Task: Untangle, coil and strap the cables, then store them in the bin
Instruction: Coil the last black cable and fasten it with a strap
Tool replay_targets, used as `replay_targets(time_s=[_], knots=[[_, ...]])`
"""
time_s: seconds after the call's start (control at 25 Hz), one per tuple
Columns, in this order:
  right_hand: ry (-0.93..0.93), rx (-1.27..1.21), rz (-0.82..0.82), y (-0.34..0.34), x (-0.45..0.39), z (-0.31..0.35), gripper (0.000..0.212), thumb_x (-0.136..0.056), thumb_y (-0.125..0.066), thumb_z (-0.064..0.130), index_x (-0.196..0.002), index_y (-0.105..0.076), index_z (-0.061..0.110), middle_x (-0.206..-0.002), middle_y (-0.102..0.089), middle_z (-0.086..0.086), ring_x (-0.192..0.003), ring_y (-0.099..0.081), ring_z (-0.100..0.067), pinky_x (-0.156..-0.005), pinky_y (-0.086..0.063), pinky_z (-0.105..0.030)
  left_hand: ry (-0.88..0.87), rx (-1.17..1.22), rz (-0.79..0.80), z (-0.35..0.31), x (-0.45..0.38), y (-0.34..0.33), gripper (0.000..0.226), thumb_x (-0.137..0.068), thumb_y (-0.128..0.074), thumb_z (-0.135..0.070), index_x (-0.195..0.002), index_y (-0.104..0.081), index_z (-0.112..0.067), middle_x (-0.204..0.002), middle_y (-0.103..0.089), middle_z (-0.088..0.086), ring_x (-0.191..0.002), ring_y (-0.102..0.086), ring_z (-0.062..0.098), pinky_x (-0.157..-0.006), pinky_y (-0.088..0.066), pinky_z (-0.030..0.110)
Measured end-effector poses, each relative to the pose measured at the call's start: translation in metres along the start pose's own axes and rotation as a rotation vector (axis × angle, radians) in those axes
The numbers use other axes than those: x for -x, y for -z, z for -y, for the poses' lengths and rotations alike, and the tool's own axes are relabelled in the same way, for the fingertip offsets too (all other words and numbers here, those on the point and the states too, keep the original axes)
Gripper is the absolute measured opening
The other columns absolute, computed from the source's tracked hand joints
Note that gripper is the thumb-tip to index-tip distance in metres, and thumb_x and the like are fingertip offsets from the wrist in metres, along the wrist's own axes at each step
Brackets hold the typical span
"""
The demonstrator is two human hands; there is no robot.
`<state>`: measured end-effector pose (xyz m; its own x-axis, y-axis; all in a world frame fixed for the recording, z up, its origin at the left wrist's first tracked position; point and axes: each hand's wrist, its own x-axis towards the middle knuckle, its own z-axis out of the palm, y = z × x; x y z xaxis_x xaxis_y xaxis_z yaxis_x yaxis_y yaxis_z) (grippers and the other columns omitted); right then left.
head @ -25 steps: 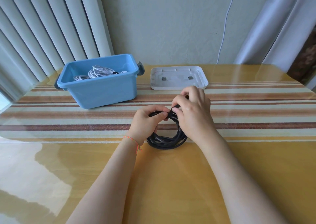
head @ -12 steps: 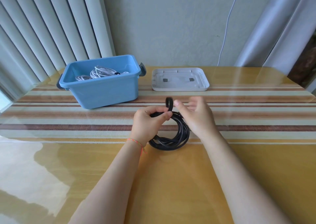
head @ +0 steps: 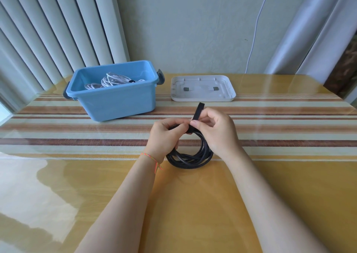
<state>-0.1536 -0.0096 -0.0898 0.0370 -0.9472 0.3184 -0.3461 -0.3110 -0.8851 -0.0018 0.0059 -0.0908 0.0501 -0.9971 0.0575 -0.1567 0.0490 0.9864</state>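
Observation:
A black cable coil (head: 190,159) rests on the table in front of me. My left hand (head: 164,136) grips the coil's far left side. My right hand (head: 214,131) pinches a black strap (head: 198,110) between thumb and forefinger; the strap stands up from the top of the coil, its free end pointing away from me. The blue bin (head: 117,100) stands at the back left, open, with coiled white cables (head: 112,80) inside.
The bin's white lid (head: 202,87) lies upside down at the back, right of the bin. A thin white cord (head: 255,26) hangs down the wall behind it. Vertical blinds (head: 48,30) on the left, curtains on the right. A striped runner crosses the table.
My right hand came off the coil, then closed on the strap, which now stands straight up. The left hand has kept its hold on the coil.

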Motion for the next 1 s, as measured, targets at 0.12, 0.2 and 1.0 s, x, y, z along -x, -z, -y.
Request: replay_targets(time_s=[0.12, 0.2, 1.0], knots=[[-0.035, -0.027, 0.017, 0.0004, -0.0010, -0.0017, 0.006, -0.087, -0.071, 0.013, -0.085, -0.066, 0.015, -0.085, -0.072, 0.003, -0.086, -0.069, -0.013, -0.085, -0.055, -0.042, -0.067, -0.081, 0.045, -0.0011, 0.0018, -0.0006, 0.020, -0.096, -0.056, -0.009, -0.095, -0.074, -0.017, -0.059, -0.065, -0.014, -0.040, -0.041, 0.010, -0.043, -0.035, 0.018], [-0.038, -0.033, 0.063, 0.0000, 0.0003, -0.0007, 0.004, -0.092, -0.064, 0.012, -0.092, -0.064, 0.016, -0.090, -0.073, 0.006, -0.091, -0.068, -0.010, -0.089, -0.054, -0.039, -0.105, -0.108, 0.051, -0.0003, 0.0024, -0.0004, 0.016, -0.095, -0.057, -0.010, -0.099, -0.071, -0.017, -0.057, -0.061, -0.017, -0.042, -0.041, 0.012, -0.044, -0.037, 0.020], [-0.016, -0.094, 0.055, 0.0025, 0.0029, 0.0031, 0.008, -0.089, -0.068, 0.009, -0.085, -0.067, 0.016, -0.083, -0.073, 0.000, -0.083, -0.070, -0.015, -0.084, -0.056, -0.040, -0.011, 0.013, 0.050, 0.0031, -0.0010, 0.0043, 0.006, -0.093, -0.063, -0.010, -0.095, -0.065, -0.004, -0.054, -0.059, -0.002, -0.044, -0.044, 0.018, -0.046, -0.032, 0.023]])
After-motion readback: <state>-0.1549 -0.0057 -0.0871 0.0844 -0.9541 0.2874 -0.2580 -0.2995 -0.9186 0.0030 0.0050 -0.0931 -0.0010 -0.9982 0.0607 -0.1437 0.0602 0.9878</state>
